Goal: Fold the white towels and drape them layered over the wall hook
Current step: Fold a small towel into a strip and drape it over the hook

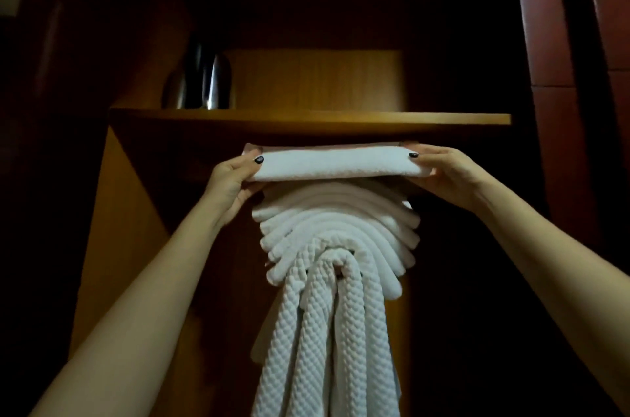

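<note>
A folded white towel [332,164] is held level just under the wooden shelf, above the hanging stack. My left hand [233,178] grips its left end, thumb on the front face. My right hand [443,173] grips its right end the same way. Below it, several folded white towels [341,229] arch in layers over the wall hook, which is hidden by them. A waffle-textured white towel [327,331] hangs down from the middle of the stack in long folds.
A wooden shelf [375,118] runs across just above the held towel. A dark metal kettle [201,82] stands on its left part. Dark wood panels close in on both sides, with a lighter wooden side wall [112,212] at the left.
</note>
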